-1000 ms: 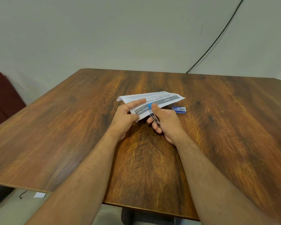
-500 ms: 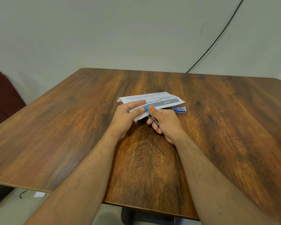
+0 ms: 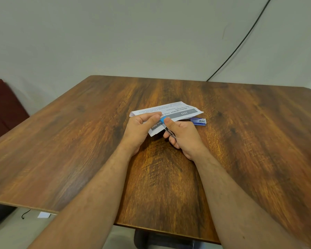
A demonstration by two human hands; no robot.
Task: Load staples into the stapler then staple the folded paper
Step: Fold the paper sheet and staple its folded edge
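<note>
Stapler point(image 3: 166, 127), blue at its tip with a thin metal body, sits in the right hand point(image 3: 184, 136) just right of the frame's centre; the fingers curl round it and the thumb presses on the blue end, which lies over the near edge of the folded paper point(image 3: 171, 113). The left hand point(image 3: 139, 131), immediately left of it, pinches the paper's near-left part between thumb and fingers. The paper stretches up and to the right from both hands, its printed side up, resting on the wooden table point(image 3: 79, 141). Just beyond the right hand, partly under the paper's right end, lies a small blue staple box point(image 3: 198, 121). A black cable point(image 3: 241, 44) runs down the wall at upper right.
</note>
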